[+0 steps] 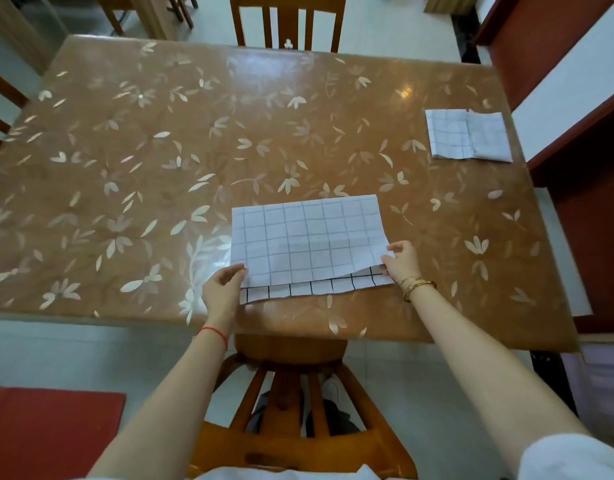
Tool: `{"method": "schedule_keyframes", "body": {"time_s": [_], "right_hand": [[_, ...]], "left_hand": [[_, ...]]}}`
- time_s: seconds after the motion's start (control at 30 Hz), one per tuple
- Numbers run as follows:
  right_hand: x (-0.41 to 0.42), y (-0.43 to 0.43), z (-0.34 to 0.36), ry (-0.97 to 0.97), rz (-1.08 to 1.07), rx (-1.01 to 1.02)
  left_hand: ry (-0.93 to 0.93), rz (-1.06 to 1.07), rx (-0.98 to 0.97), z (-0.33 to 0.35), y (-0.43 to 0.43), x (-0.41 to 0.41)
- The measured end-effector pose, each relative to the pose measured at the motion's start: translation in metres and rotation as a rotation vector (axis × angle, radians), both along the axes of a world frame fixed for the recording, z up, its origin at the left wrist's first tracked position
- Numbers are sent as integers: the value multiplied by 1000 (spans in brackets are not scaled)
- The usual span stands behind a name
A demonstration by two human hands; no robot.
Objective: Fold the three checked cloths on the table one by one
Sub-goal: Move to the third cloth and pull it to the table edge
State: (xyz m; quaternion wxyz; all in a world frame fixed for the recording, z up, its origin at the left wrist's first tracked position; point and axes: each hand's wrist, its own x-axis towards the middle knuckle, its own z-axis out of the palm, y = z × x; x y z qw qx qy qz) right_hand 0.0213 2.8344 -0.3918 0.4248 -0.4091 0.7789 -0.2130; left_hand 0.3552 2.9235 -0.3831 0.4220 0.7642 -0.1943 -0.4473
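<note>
A white cloth with a dark grid (307, 239) lies near the front edge of the table (160, 168), folded over on itself so a strip of its lower layer shows along the near side. My left hand (224, 289) pinches the near left corner of the upper layer. My right hand (402, 259) pinches the near right corner, which is lifted a little off the lower layer. Folded checked cloths (468, 137) lie side by side or overlapping at the far right of the table.
The brown table top has a glossy leaf-patterned cover. A wooden chair (288, 393) stands right in front of me under the table edge, another chair (288, 22) at the far side. A dark red bench (582, 133) runs along the right.
</note>
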Motion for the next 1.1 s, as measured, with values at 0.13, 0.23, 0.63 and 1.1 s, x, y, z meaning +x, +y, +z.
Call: {"method": "schedule_keyframes", "body": {"time_s": [0.13,0.23,0.63,1.1], "right_hand": [[-17,2,-31,82,-92,48],[-14,11,-13,135,-86,76],[-17,28,-5,302,103,179],[-31,28,-22,318,97,277]], "left_hand": [[-64,23,52,-6,11,-8],[-55,41,66,-9,13,-13],[-102,-7,108,-16,15,-21],[-206,-142,340,-15,-1,-21]]}}
